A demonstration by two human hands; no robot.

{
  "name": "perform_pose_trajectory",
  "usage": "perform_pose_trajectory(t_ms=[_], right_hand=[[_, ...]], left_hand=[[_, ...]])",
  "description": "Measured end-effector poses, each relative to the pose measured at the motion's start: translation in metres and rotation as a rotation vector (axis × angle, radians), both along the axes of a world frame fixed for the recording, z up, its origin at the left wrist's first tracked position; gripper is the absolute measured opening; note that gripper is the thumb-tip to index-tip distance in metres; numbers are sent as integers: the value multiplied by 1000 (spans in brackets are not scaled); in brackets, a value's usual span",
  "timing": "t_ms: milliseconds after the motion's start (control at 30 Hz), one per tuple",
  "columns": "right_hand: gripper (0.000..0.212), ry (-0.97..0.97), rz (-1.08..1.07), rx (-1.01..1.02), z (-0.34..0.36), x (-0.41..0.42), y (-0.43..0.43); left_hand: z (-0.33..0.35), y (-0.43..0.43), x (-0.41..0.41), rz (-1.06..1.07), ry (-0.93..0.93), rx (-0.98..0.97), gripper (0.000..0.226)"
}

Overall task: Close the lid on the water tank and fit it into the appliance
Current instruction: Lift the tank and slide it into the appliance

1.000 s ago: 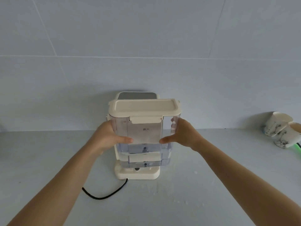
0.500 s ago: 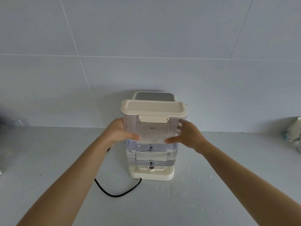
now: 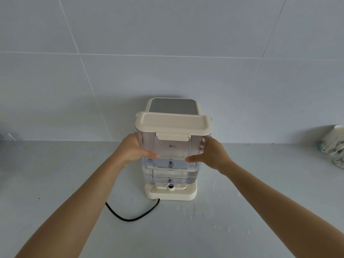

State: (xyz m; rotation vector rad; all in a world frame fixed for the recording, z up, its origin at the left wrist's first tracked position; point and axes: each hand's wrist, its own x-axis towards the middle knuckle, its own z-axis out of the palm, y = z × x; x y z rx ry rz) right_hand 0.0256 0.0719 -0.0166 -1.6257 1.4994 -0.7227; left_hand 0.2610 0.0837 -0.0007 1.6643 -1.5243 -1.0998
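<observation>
Clear water tank point(image 3: 172, 155), cream lid point(image 3: 173, 122) latched shut, is held upright just above appliance point(image 3: 172, 191) base, lined up for seating. Left hand point(image 3: 133, 152) and right hand point(image 3: 211, 155) are clamped on opposite sides. Black cord point(image 3: 134, 215) trails near-left; patterned cups point(image 3: 333, 144) stand far right, well apart.

Cream lid point(image 3: 173, 121), clear tank point(image 3: 174, 151), black cord point(image 3: 130, 216), possibly floral-patterned cup point(image 3: 333, 142)
</observation>
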Motion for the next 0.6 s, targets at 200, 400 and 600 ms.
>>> perform_pose_trajectory(t_ms=[200,400,600], right_hand=[[83,25,-5,8,-4,1,2],[89,44,-7,28,-10,1,4],[93,64,-15,49,-22,1,4]], left_hand=[[-10,1,1,7,48,6,63],[-21,1,2,-22,31,2,74],[-30,3,1,-1,-22,-25,67]])
